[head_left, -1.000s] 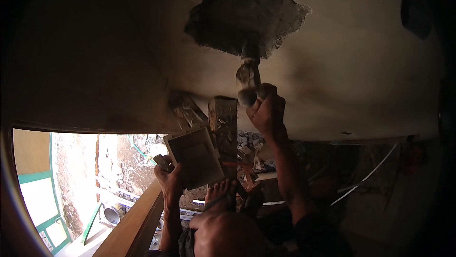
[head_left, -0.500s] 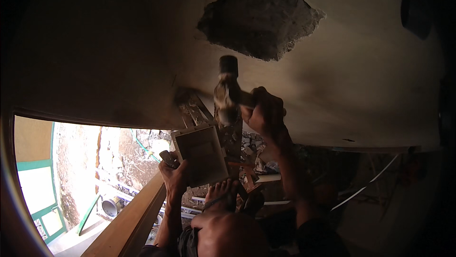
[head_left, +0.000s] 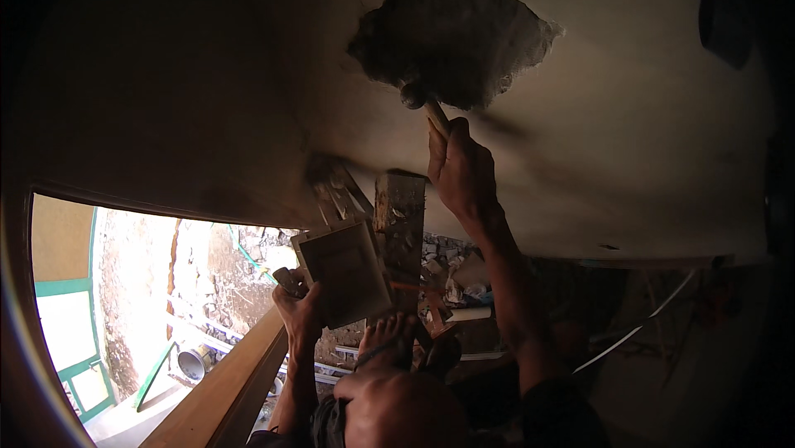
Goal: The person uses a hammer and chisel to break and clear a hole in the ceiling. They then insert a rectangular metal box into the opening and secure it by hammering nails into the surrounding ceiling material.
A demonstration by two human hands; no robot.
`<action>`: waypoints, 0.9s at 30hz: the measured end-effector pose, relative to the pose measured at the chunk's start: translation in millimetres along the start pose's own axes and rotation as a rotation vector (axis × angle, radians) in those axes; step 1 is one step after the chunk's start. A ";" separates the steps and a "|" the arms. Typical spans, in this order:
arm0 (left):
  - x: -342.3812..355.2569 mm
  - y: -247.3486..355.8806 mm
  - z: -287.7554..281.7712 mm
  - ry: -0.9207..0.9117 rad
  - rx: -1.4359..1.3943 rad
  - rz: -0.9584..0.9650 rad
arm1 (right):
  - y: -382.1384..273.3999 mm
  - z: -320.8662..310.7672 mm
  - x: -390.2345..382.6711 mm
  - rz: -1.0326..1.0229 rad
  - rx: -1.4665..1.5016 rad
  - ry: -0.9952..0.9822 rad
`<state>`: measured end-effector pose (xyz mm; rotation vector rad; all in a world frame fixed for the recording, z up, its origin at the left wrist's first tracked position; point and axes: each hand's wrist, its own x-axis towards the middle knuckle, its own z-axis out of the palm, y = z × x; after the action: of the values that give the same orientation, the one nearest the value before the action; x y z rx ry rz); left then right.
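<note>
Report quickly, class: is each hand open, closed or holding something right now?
Left hand: closed on a stub, beside the box; whether touching it can't be told.
Right hand: closed on the hammer.

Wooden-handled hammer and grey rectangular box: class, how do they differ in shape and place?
The wooden-handled hammer is slender; the grey rectangular box is broad. The hammer is in the right hand, near the ragged dark hollow; the box is lower, against the left hand.

A bucket (head_left: 193,363) sits left of a wooden beam (head_left: 222,383)
</note>
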<state>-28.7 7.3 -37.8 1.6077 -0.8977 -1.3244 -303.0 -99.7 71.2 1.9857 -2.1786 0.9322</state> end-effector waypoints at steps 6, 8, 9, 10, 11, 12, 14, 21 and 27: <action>-0.9 15.1 -4.3 -0.030 0.027 -0.044 | -8.9 -18.8 -13.5 -0.505 0.059 0.197; -3.1 15.9 -1.4 -0.030 -0.009 -0.038 | 8.2 -2.7 -5.6 -0.050 -0.254 0.019; -3.9 14.0 -0.1 -0.016 -0.013 -0.024 | 11.2 -2.4 -5.7 0.000 -0.156 0.021; -4.7 11.7 1.2 -0.002 -0.017 -0.010 | 12.7 -3.4 -6.0 0.049 -0.058 0.023; -6.0 4.9 -2.2 0.012 0.015 -0.007 | 3.5 -9.2 -9.8 0.013 -0.047 -0.004; -1.7 -2.8 -5.0 0.023 0.043 0.004 | -8.0 -16.8 -13.3 -0.027 -0.038 -0.022; 1.2 -1.5 -5.9 0.010 0.042 0.002 | -15.6 -20.1 -24.0 -0.367 -0.008 0.137; -5.2 13.7 -1.1 -0.030 -0.031 -0.043 | -2.5 -11.0 -4.3 0.008 -0.025 0.001; -1.0 10.2 -0.1 -0.031 0.010 -0.041 | 8.8 -8.2 -23.1 -0.292 -0.099 0.088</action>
<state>-28.9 4.3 -28.0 1.6250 -0.8960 -1.3782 -309.9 -75.5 64.7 2.0952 -1.7887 0.8343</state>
